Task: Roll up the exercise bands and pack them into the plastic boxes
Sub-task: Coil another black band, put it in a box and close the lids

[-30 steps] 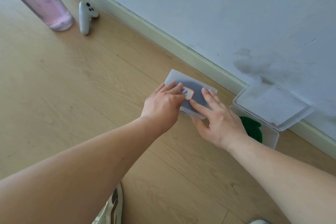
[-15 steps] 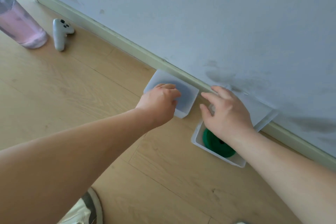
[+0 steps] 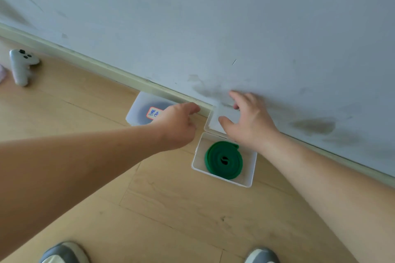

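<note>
Head view: green band (image 3: pixel 215 156) coiled flat in open box (image 3: pixel 197 156), lid (image 3: pixel 212 123) not on yet, R hand (image 3: pixel 250 121) nearest it.
Lid leans on skirting (image 3: pixel 102 69) just beyond box's far edge, long side running along wall (image 3: pixel 213 17). R hand is over it, fingers spread, thumb at lid's near-left part; fingertips blurred, can't tell if gripping. L hand (image 3: pixel 177 126) sits just left of lid, fingers loosely curled, holding nothing, btwn lid and closed labelled box (image 3: pixel 136 111) against skirting. Likely next move: pull lid toward person and down onto open box. R hand is better placed; L could steady box's left wall.
</note>
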The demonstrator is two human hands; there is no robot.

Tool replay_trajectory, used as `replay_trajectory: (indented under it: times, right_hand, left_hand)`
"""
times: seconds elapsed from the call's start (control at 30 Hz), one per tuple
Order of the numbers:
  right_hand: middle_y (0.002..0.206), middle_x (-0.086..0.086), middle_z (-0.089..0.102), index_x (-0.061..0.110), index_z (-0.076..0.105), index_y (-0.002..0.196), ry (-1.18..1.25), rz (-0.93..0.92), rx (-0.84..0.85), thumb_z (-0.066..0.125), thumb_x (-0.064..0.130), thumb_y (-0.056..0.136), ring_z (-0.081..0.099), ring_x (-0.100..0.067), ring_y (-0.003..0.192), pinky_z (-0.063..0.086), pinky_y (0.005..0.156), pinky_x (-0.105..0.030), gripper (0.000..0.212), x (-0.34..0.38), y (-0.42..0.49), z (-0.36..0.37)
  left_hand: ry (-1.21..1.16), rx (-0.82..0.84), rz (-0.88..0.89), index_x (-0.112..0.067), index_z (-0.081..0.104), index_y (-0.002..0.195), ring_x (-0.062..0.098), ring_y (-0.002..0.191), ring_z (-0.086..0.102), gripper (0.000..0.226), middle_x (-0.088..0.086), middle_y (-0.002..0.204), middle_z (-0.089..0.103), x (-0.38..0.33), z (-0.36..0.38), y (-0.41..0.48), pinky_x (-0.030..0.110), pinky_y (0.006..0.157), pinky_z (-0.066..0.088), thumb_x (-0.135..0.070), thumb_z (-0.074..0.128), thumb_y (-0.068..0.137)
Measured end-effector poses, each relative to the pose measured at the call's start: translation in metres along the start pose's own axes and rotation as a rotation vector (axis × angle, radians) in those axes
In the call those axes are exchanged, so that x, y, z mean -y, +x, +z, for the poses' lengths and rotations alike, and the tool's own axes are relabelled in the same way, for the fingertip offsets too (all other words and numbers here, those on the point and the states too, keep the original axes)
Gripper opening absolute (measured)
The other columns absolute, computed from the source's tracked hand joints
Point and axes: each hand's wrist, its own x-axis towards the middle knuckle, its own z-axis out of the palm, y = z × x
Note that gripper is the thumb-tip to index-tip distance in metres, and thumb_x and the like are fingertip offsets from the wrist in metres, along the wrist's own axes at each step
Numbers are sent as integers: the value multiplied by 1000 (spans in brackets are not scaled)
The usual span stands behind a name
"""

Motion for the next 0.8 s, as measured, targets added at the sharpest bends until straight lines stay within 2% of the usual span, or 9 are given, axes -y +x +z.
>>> replay_trajectory:
  times: [0.13, 0.2, 0.27, 0.33, 0.43, 0.5, 0.6, 0.7, 0.8]
  right_hand:
    - [109, 14, 47, 30, 64, 127, 57, 15, -8, 63, 46, 92, 56, -14, 94, 50, 90, -34, 39, -9, -17, 14]
    - [102, 14, 53, 34, 72, 109, 29, 52, 99, 58, 52, 93, 59, -15, 92, 52, 84, -35, 28, -18, -32, 32]
    - [105, 9, 57, 32, 78, 101, -29, 30, 149, 60, 52, 95, 59, -19, 104, 51, 87, -35, 28, -31, -49, 52]
    - [129, 1, 58, 31, 80, 108, -29, -13, 132, 67, 46, 94, 50, -24, 128, 45, 104, -38, 25, -45, -63, 68]
    - [166, -2, 33, 39, 69, 130, -51, -25, 170, 68, 45, 94, 24, -26, 155, 26, 124, -40, 37, -58, -78, 85]
    - [171, 0, 21, 41, 63, 138, -65, -42, 158, 67, 47, 95, 13, -24, 159, 22, 127, -43, 43, -63, -84, 96]
    - [171, -2, 17, 41, 60, 141, -94, -66, 101, 65, 47, 96, 10, -26, 160, 20, 127, -52, 46, -67, -85, 108]
    - [172, -3, 13, 40, 56, 144, -114, -56, 76, 60, 49, 98, 7, -26, 160, 14, 128, -51, 47, -61, -73, 114]
    - [173, -2, 10, 39, 49, 150, -141, -34, 72, 56, 50, 100, 3, -26, 161, 8, 129, -49, 51, -48, -43, 111]
  left_hand:
    - [-74, -118, 69, -22, 56, 143, 20, 132, 54, 46, -2, 143, 59, 1, 21, -7, 26, 101, 43, -8, 42, 101]
    - [-96, -128, 100, -20, 60, 139, 19, 130, 55, 43, -2, 140, 62, 3, 32, -12, 24, 104, 41, -7, 43, 101]
    - [-89, -97, 151, -22, 64, 136, 16, 127, 57, 38, -6, 138, 64, 8, 45, -18, 20, 101, 40, -13, 48, 102]
    - [-50, -50, 201, -27, 65, 135, 13, 129, 57, 35, -11, 141, 62, 19, 60, -21, 20, 103, 41, -21, 52, 102]
    - [73, 80, 247, -32, 63, 136, 13, 135, 54, 36, -15, 145, 58, 36, 80, -25, 32, 108, 46, -25, 48, 104]
    - [186, 155, 324, -31, 62, 133, 7, 145, 42, 38, -18, 148, 52, 47, 87, -30, 36, 107, 48, -19, 42, 104]
    - [289, 191, 411, -29, 57, 133, -2, 153, 20, 40, -23, 159, 36, 55, 91, -31, 32, 106, 48, -11, 40, 101]
    - [219, 81, 425, -24, 60, 128, 6, 150, 32, 40, -13, 142, 52, 54, 85, -24, 30, 99, 50, -6, 45, 95]
    - [196, -146, 416, -14, 67, 114, 23, 133, 51, 34, -2, 122, 63, 55, 70, -16, 40, 101, 50, -2, 50, 87]
